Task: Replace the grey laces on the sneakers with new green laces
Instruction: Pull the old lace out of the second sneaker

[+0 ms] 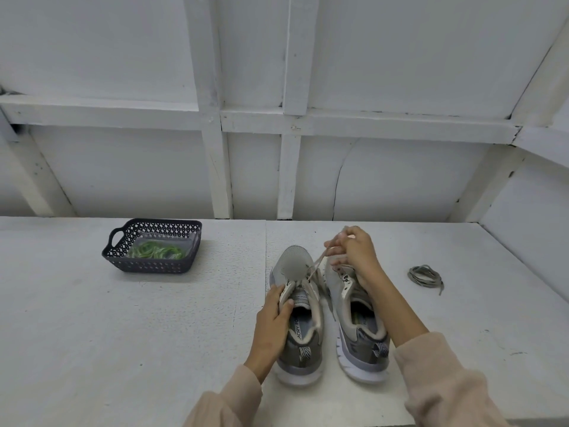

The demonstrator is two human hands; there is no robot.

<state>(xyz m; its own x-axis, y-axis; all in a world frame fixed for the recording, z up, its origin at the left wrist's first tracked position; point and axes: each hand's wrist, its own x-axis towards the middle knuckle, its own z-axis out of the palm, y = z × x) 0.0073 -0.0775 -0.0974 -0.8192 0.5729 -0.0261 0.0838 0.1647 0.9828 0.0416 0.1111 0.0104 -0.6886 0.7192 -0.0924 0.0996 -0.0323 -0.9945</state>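
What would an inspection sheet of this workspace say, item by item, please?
Surface: white table, speckled.
Job's things: left sneaker with grey lace partly pulled out; right sneaker, no lace seen; green laces bagged in the dark basket.
Clutter: coiled lace lying right of the sneakers.
Grippers: left hand grips the left sneaker; right hand pinches the grey lace.
Cables: nothing seen.
Surroundings: white panelled wall behind the table.

Sneakers (292,263) side by side; grey lace (318,261) taut; green laces (155,251) bundled
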